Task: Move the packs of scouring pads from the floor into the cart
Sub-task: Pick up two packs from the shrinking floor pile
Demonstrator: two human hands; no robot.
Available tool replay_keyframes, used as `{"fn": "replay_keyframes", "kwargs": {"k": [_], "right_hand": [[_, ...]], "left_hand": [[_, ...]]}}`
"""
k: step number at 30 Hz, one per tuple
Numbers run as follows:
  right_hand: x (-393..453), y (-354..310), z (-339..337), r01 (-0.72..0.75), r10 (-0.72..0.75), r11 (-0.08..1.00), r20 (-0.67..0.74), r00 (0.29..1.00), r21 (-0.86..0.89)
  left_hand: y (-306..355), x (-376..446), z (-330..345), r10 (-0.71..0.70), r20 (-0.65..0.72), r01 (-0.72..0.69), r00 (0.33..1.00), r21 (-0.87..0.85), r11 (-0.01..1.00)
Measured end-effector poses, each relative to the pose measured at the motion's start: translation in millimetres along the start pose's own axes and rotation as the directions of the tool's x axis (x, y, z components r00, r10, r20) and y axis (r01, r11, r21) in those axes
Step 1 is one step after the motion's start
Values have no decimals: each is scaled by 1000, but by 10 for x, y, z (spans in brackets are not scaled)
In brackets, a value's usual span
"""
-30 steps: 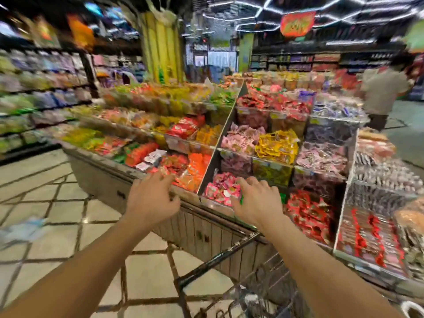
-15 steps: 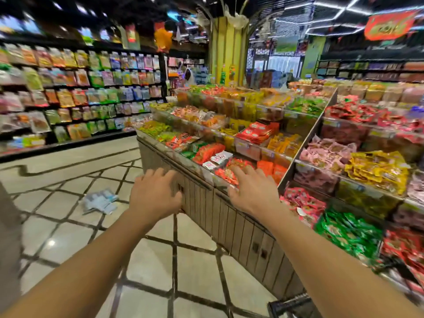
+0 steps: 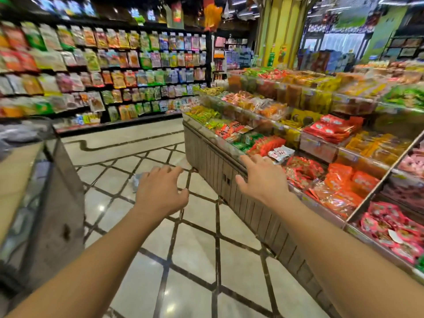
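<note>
**Both hands free over the aisle floor**

The left hand (image 3: 160,193) and right hand (image 3: 263,177) reach forward, fingers loosely spread, grasping nothing. A pale pack (image 3: 135,180) lies on the floor (image 3: 195,260) just beyond the left hand, partly hidden by it and too blurred to identify. The right hand hangs by the edge of the snack stand (image 3: 229,161), right of the pack.
</note>
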State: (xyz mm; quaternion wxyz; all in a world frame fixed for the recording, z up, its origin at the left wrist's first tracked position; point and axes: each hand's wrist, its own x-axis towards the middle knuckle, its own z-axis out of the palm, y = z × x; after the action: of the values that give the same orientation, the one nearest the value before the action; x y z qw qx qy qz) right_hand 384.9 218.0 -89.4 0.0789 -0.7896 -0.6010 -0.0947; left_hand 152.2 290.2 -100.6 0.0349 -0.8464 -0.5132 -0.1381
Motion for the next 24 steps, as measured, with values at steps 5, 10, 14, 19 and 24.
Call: {"fn": "replay_keyframes", "kwargs": {"k": [5,10,14,19,24], "right_hand": [[669,-399,288,89,-89,994,-4,996,57],[1480,-749,611,176,-175,980,-13,984,90],[2212,-983,793,228,-229,964,-6,973,135],[3062,-1250,987,294,-294,941,-28,955,166],[3751,-1474,1190,314,-315,932,-25,949,178]], "left_hand": [[-544,365,167,-98,-9,98,995,35,995],[-994,910,315,-183,-26,184,983,78,980],[-1286,1405,360,-253,-33,255,967,100,962],[-1628,2001,490,-305,-65,310,950,96,946],[-1984,2640,635,-333,-74,340,940,121,933]]}}
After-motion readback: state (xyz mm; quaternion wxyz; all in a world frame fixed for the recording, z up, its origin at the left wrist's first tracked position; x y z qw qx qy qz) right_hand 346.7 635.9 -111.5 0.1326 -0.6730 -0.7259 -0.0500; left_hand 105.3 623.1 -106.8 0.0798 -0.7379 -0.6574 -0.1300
